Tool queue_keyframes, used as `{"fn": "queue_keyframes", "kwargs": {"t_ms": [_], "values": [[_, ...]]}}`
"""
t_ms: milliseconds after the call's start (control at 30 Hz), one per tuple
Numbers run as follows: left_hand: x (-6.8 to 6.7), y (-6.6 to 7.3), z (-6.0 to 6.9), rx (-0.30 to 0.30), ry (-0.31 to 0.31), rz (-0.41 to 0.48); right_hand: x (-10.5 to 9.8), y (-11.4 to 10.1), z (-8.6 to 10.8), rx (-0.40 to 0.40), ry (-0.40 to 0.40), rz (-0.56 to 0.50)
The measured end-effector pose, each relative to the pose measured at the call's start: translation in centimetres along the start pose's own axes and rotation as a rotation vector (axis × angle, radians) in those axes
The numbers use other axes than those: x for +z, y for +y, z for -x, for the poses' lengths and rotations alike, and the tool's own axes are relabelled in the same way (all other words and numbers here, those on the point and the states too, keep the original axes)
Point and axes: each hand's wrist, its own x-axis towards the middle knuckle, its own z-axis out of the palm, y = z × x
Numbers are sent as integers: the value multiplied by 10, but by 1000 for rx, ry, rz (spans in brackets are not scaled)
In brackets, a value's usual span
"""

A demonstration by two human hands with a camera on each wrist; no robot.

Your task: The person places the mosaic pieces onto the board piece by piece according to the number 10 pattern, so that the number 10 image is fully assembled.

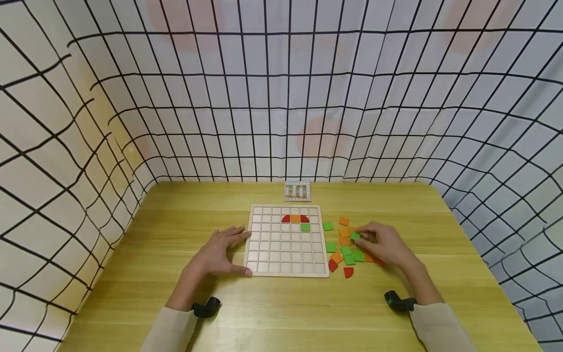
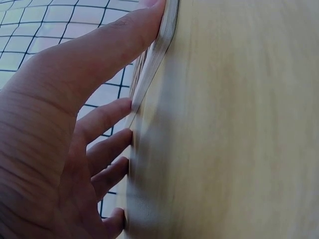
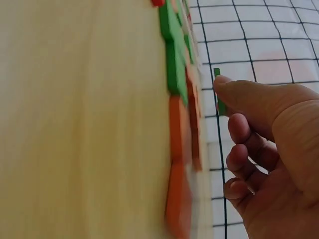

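On the table, in the head view, the board bears red, orange and red pieces in a row, with a green piece below the right-hand red. The left hand is spread at the board's left edge, grasping nothing, and light, even pressure there should stop any sliding. The right hand pinches a green tile among the loose tiles right of the board; a straight lift would best spare its neighbours a nudge. Just beyond the board lies the card, well placed for checking colour and position at a glance. In the left wrist view, thumb and index finger meet the board's edge, a sensible brace that leaves the squares uncovered. In the right wrist view, the tile shows edge-on at the thumb, the finger opposite hidden, the others curled clear of the pile. Such a tip hold seems right: turning the tile flat and squaring it to the grid lines before letting go would avoid a crooked fit.
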Motion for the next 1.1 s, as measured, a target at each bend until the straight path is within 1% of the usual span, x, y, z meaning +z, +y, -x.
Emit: {"fn": "queue_keyframes", "kwargs": {"t_ms": [167, 333, 433, 533, 700, 767, 933, 1033, 1100], "values": [[1, 0, 0, 2, -1, 3, 4, -14, -11, -49, 18, -49], [1, 0, 0, -2, -1, 1, 13, -27, -22, -57, 39, -98], [0, -1, 0, 0, 3, -6, 19, -35, -29, -64, 45, -109], [0, -1, 0, 2, 4, -4, 26, -42, -37, -94, 52, -93], [0, 0, -1, 8, 6, 4, 36, -59, -49, -145, 36, -122], [0, 0, -1, 7, 11, 6, 41, -65, -55, -154, 23, -130], [-1, 0, -1, 0, 15, 17, 56, -79, -67, -151, -24, -137], [-2, -1, -2, -3, 10, 15, 63, -87, -71, -143, -54, -173], [-1, 0, -2, -2, 9, 17, 68, -91, -75, -144, -60, -193]]}}
